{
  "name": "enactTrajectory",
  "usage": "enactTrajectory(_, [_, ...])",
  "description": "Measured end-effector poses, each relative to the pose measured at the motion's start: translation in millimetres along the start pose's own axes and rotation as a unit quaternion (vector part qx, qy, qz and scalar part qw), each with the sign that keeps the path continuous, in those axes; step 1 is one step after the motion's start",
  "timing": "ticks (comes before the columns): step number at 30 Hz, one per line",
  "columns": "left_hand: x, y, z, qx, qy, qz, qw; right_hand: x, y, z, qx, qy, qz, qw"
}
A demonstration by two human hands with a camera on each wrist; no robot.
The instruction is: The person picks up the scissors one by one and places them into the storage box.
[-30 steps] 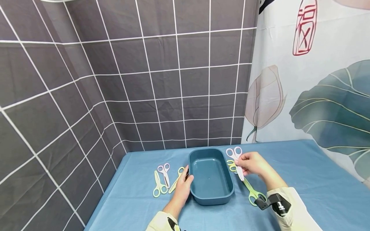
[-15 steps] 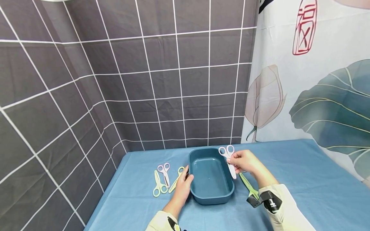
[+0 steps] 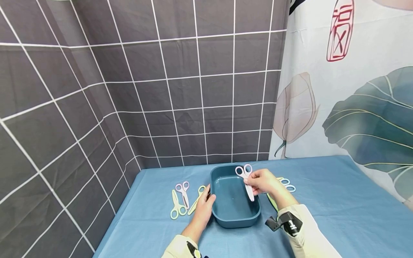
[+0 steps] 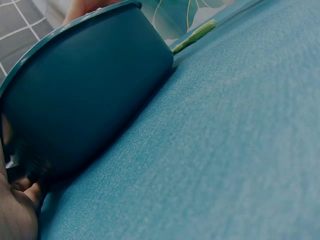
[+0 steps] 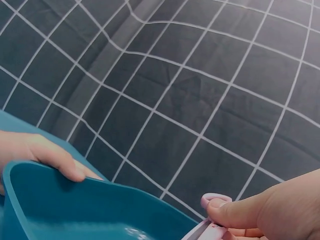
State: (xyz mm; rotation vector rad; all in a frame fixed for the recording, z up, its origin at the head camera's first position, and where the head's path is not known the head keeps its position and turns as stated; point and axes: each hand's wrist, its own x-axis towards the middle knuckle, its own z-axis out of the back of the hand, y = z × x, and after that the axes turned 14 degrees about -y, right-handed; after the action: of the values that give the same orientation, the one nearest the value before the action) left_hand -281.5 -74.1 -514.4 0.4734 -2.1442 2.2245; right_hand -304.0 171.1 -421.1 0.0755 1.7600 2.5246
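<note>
A teal rectangular plastic bin (image 3: pixel 233 223) stands on the blue cloth. My left hand (image 3: pixel 204 208) grips its left wall, thumb at the rim; the left wrist view has fingers against the lower outside. Between thumb and fingers, my right hand (image 3: pixel 262 182) pinches pink scissors (image 3: pixel 248 186) above the right half of the bin, handle loops pointing away and blades toward me. In the right wrist view the pink scissors (image 5: pixel 212 232) are partly cut off by the frame. Left of the bin lie pale green scissors (image 3: pixel 177 207), purple-handled scissors (image 3: pixel 184 193) and yellow scissors (image 3: pixel 197 200), the last partly behind my left hand.
Right of the bin, green scissors (image 3: pixel 272 201) and blue-handled scissors (image 3: pixel 288 184) lie partly hidden by my right hand and forearm. Something yellow shows beside the blue handles. A grey gridded cloth wall (image 3: pixel 193 89) rises behind and to the left of the table.
My right hand has carried the pink scissors leftward, from beside the bin to over it. Blue handles have come into sight behind the right wrist. The left hand and bin stay put.
</note>
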Motion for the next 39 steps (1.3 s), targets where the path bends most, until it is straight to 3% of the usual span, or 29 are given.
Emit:
enactTrajectory(15, [1.1,1.7,0.6,-0.002,0.004,0.006,1.0000,2.4,1,-24,0.010,0.017,-0.001,0.9998])
enactTrajectory(26, [3.0,4.6,-0.8,-0.004,0.012,0.006,0.9999,-1.5,-1,-43,-0.002,-0.012,-0.009,0.9999])
enactTrajectory(39, [2.1,4.2,-0.2,0.003,0.004,-0.001,1.0000,-0.9,1,-57,-0.014,-0.008,-0.010,0.9998])
